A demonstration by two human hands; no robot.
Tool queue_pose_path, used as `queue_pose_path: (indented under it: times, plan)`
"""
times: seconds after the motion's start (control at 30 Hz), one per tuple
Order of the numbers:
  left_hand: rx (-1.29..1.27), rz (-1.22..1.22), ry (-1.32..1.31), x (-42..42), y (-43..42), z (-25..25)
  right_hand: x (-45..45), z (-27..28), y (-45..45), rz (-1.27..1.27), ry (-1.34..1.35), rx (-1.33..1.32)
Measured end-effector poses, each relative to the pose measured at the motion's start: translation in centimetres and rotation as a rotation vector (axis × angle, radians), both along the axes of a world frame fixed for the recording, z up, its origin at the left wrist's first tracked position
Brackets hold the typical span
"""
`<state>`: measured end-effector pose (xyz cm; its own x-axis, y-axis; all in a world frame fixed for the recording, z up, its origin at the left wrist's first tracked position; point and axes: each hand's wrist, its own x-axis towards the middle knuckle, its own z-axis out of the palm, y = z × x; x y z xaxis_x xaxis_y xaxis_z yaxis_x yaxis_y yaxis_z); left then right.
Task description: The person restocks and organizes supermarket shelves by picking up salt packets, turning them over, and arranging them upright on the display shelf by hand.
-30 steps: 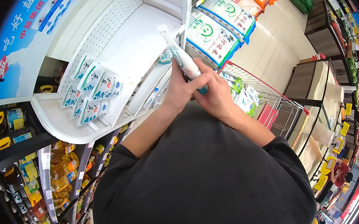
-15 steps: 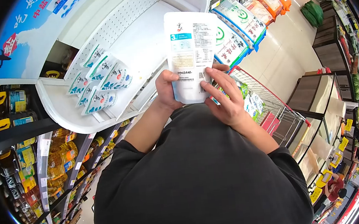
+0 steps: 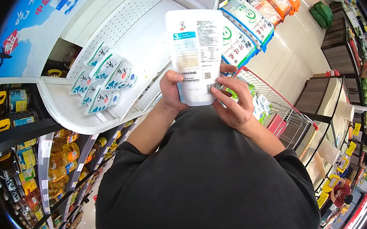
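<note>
A white salt pouch (image 3: 189,55) stands upright in front of my chest, its printed back with a blue band, small text and a square code facing me. My left hand (image 3: 172,91) grips its lower left edge, thumb on the front and the other fingers mostly hidden behind. At the lower right, my right hand (image 3: 237,103) holds the edge, with fingertips on the front near the barcode and one finger showing behind. Several similar salt pouches (image 3: 116,74) lie in overlapping rows on the white display shelf (image 3: 142,41) to the left.
Right of my arms stands a wire shopping cart (image 3: 288,109) with packages inside. Large rice bags (image 3: 238,42) line the back right. Bottles of oil (image 3: 63,162) fill the shelves at left. A person in red (image 3: 341,192) is far off at lower right.
My right hand has shifted slightly right and down along the pouch, uncovering more of the square code and barcode. The left hand keeps its grip. The view has moved a little.
</note>
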<state>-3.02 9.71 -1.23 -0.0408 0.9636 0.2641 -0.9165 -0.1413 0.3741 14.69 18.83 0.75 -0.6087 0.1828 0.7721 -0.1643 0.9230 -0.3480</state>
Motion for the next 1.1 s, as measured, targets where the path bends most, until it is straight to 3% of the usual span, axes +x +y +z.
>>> queue_pose_path:
  times: [0.83, 1.1]
  plan:
    - [0.041, -0.086, -0.161, 1.3, 0.4, 0.2, 1.3, 0.5, 0.5, -0.016, 0.025, 0.090]
    - [-0.064, -0.037, -0.168, 1.6, 0.0, 0.0, 1.1, 0.5, 0.5, 0.018, 0.044, 0.086]
